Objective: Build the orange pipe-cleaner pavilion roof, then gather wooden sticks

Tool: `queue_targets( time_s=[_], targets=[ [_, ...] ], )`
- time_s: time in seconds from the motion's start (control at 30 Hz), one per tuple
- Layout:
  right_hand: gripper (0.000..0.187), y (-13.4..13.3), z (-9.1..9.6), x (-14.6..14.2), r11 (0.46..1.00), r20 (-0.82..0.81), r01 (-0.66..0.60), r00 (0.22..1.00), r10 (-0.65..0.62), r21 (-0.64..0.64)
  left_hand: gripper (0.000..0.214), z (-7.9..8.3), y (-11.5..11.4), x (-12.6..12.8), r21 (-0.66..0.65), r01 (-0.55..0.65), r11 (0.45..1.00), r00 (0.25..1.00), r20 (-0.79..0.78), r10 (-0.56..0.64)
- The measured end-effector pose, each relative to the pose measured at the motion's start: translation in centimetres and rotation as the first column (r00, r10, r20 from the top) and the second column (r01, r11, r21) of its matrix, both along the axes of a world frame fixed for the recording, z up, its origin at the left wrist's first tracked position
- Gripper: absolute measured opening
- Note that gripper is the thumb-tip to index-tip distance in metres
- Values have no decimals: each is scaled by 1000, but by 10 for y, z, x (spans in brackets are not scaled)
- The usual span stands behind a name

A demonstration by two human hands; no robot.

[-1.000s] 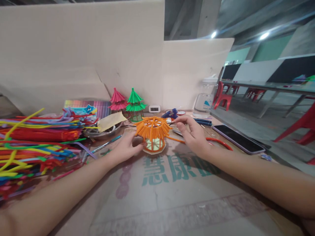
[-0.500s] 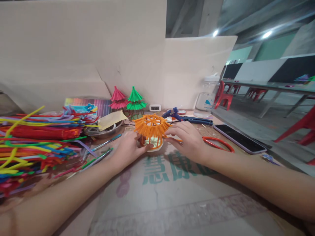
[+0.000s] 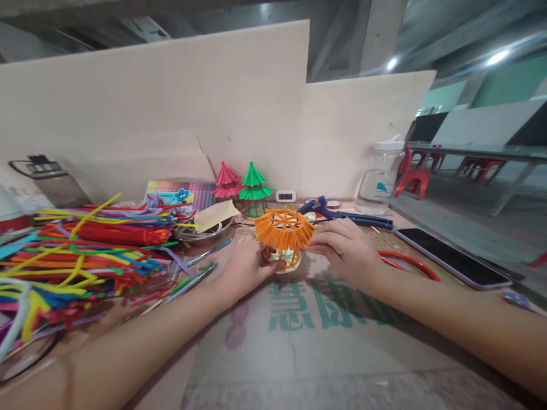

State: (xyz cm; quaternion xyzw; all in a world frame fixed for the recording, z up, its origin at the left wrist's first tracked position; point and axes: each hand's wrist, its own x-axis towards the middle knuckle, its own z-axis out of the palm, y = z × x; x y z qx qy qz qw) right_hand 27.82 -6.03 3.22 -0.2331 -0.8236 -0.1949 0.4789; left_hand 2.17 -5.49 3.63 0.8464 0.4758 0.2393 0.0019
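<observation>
Left of the hands: a big pile of coloured pipe cleaners (image 3: 85, 250), well apart from the left hand, untouched.

Left hand (image 3: 241, 270): closed round the low part of the orange pipe-cleaner pavilion (image 3: 284, 229), fingers at its pale round base. It was there a second ago too and has pulled in tighter against the posts.

The pavilion sits on the tabletop (image 3: 325, 347) between the two hands and touches both. Its long axis runs base to roof, near upright, and I can't call any lean. The open spoked top of the roof points up, and the fringe of the eaves splays outward and down.

Right hand (image 3: 347, 250): the change is here. A second ago it was raised at the roof's right edge, fingers out on a loose orange stem. Now it has dropped, and its fingers are curled with the tips against the right eave. I can't tell whether it pinches a strand or only presses. My read is that the work has moved from the loose stem to the eave itself, with the left hand bracing.

Behind the hands: pink pavilion (image 3: 226, 182) and green pavilion (image 3: 254, 183), standing upright.

Beyond the right hand: blue glue gun (image 3: 342, 214), near. Right of that hand: red scissor handle (image 3: 410, 261), then a phone (image 3: 453, 259) lying flat, well apart.
</observation>
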Motion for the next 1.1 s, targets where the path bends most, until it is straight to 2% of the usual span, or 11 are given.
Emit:
queue_targets(
  time_s=[0.07, 0.17, 0.27, 0.37, 0.47, 0.53, 0.67, 0.73, 0.87, 0.97, 1.1],
  targets=[
    [16, 1, -1, 1, 998, -34, -9, 999, 7, -58, 16, -2, 1, -2, -25, -1, 1000, 1000, 10, 1],
    [18, 4, -3, 3, 984, -118, -13, 993, -9, -180, 18, -6, 5, -4, -103, 19, 994, 987, 162, -2],
    [17, 7, -6, 6, 963, -202, -2, 978, -54, -268, 33, -9, 10, -7, -159, 63, 985, 937, 349, -3],
    [16, 9, -10, 7, 951, -241, 3, 967, -82, -310, 48, -13, 16, -9, -150, 73, 986, 914, 406, -6],
    [13, 7, -12, 6, 947, -261, 1, 961, -90, -322, 55, -17, 20, -12, -140, 32, 990, 923, 385, 24],
    [12, 6, -12, 5, 948, -270, -6, 959, -84, -317, 56, -19, 20, -12, -140, 57, 989, 923, 385, 1],
    [13, 2, -10, 4, 956, -252, -34, 967, -43, -291, 41, -17, 19, -11, -128, 174, 976, 913, 392, -112],
    [13, 0, -10, 4, 959, -235, -46, 972, -22, -279, 30, -15, 18, -11, -136, 194, 972, 921, 365, -133],
    [7, -1, -11, 2, 972, -203, -70, 979, 23, -226, 22, -12, 17, -10, -154, 155, 976, 953, 283, -106],
    [9, 2, -12, 2, 984, -164, -76, 985, 49, -161, 20, -11, 17, -9, -116, 90, 989, 979, 194, -67],
    [12, 7, -12, 3, 996, -99, -36, 995, 28, -80, 19, -8, 13, -6, -55, 126, 990, 985, 128, -118]
  ],
)
